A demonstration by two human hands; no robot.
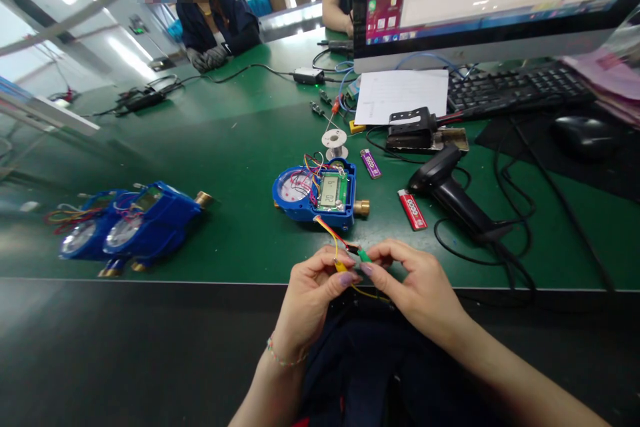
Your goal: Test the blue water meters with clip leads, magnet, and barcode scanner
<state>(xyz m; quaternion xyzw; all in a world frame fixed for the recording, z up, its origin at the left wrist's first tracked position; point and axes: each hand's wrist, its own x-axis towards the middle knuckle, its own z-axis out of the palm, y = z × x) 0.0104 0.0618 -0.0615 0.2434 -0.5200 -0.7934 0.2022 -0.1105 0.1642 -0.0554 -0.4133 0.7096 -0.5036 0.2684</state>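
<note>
A blue water meter (316, 193) with an open top, a small display and coloured wiring lies on the green table (240, 147). Red and yellow wires (327, 230) run from it toward me. My left hand (313, 293) pinches a yellow-sleeved wire end at the table's front edge. My right hand (415, 283) pinches a green-sleeved wire end right beside it. The two fingertips nearly touch.
Two more blue meters (127, 223) lie at left. A solder spool (334, 142), purple lighter (371, 163), red lighter (413, 209), barcode scanner (453, 193) with cable, keyboard (515, 87), mouse (583, 133), paper (403, 95) and monitor (480, 0) stand ahead. Other people sit at the far side.
</note>
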